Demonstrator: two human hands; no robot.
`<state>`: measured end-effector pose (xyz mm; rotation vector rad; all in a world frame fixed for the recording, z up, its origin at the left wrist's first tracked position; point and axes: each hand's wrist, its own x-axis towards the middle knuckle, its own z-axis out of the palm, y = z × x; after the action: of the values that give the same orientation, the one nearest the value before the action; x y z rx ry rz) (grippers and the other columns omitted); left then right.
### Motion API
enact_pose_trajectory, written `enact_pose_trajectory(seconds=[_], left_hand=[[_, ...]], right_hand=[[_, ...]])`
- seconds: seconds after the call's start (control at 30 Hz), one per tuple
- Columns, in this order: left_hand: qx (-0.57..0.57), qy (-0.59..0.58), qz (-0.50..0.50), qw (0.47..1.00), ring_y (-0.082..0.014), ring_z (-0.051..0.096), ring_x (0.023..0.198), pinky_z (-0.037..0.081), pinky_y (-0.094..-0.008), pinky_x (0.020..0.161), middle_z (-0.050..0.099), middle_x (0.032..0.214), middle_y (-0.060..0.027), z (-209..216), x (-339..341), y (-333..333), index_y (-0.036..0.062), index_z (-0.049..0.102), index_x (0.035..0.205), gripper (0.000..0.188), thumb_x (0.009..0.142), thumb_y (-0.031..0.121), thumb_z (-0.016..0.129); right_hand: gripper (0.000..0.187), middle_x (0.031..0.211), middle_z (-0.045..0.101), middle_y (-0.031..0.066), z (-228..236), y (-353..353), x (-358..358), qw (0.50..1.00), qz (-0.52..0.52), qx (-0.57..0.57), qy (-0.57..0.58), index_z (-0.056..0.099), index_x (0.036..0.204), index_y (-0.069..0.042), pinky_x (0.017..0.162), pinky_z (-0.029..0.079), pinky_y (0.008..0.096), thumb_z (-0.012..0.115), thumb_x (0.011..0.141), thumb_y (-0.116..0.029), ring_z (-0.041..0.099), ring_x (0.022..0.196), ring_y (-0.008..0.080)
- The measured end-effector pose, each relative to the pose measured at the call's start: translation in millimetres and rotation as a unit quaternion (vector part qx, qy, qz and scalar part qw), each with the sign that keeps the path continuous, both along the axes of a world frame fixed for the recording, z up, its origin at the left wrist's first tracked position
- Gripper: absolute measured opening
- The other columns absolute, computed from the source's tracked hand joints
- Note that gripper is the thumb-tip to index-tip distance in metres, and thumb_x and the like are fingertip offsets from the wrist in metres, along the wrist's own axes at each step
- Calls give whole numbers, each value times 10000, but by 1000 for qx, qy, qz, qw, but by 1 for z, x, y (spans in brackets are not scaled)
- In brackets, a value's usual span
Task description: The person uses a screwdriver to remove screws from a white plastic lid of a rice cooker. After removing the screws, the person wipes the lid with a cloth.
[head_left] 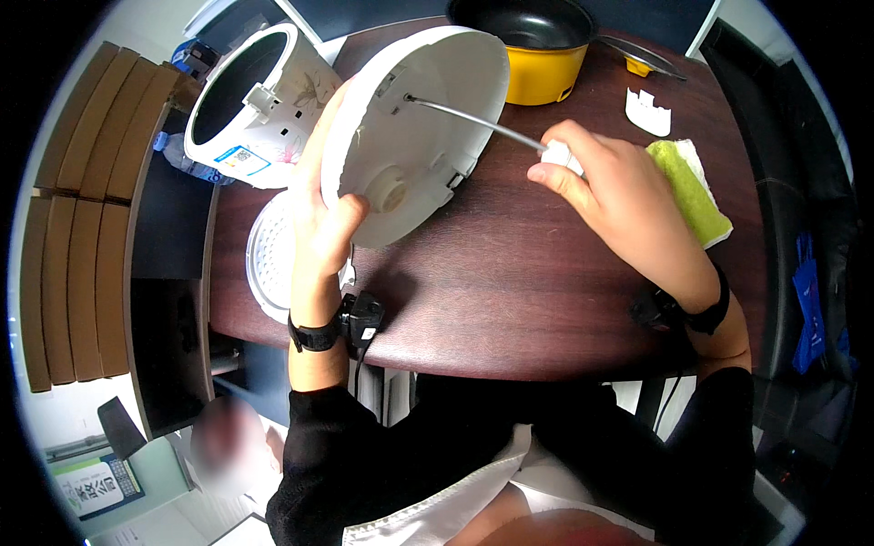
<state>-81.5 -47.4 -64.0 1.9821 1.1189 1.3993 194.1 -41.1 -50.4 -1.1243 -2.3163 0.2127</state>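
My left hand (320,209) is closed on the rim of a white plastic domed cover (414,159), its hollow inner side tilted toward me and to the right. Inside it are slots, clips and a round fitting (389,188) near my left thumb. A screwdriver (478,120) with a long metal shaft and a white handle is in my right hand (605,177), gripped between thumb and fingers. The shaft slants up and left into the cover, its tip at a small hole by the upper inner wall. Whether a screw sits there is too small to tell.
Behind the cover stand a white appliance body (305,91) and a yellow pot (546,75). A perforated white tray (267,250) lies near my left forearm. To the right are a lid with a yellow knob (640,67), a white plastic piece (648,116) and a green cloth (690,193).
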Motion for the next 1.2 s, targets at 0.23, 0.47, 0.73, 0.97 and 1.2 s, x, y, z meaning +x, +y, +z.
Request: enact_pose_trajectory(seconds=[0.23, 0.47, 0.73, 0.97, 1.2], left_hand=[[-7, -16, 3, 1000, -293, 441, 1213, 323, -422, 1005, 455, 1321, -179, 1, 1, 0, 6, 422, 1322, 935, 706, 705, 495], [-9, -7, 1, 1000, -297, 447, 1204, 318, -419, 1008, 459, 1315, -185, -1, -4, -1, -9, 422, 1316, 930, 704, 686, 498], [-10, -13, 1, 1000, -281, 461, 1192, 334, -400, 998, 477, 1296, -177, 3, 3, -2, -11, 440, 1302, 890, 723, 662, 505], [-4, -19, 18, 1000, -278, 468, 1182, 345, -401, 988, 483, 1287, -178, -3, 0, 0, -9, 449, 1295, 886, 723, 665, 512], [-12, -21, 5, 1000, -284, 470, 1176, 338, -399, 991, 486, 1282, -187, -1, -1, 1, -16, 444, 1298, 846, 701, 577, 534]], right_hand=[[395, 592, 449, 9, -1, -16, -13, 724, 129, -603, 308, 476, 941, -3, 344, 356, 207, 307, 991, -357, 430, 380, 76], [304, 581, 487, 17, -2, -11, -16, 815, 95, -523, 229, 481, 877, -31, 364, 377, 244, 436, 959, -320, 476, 393, 113], [299, 583, 561, 94, -1, 4, 1, 1000, -14, 17, 4, 523, 846, -47, 489, 445, 338, 565, 876, -341, 594, 536, 224], [381, 588, 445, 3, -2, -12, -12, 789, 124, -548, 248, 469, 951, -9, 366, 341, 187, 304, 994, -350, 414, 391, 54], [403, 593, 444, 1, -13, -12, -15, 763, 140, -566, 281, 469, 901, -14, 332, 335, 211, 363, 973, -396, 416, 387, 69]])
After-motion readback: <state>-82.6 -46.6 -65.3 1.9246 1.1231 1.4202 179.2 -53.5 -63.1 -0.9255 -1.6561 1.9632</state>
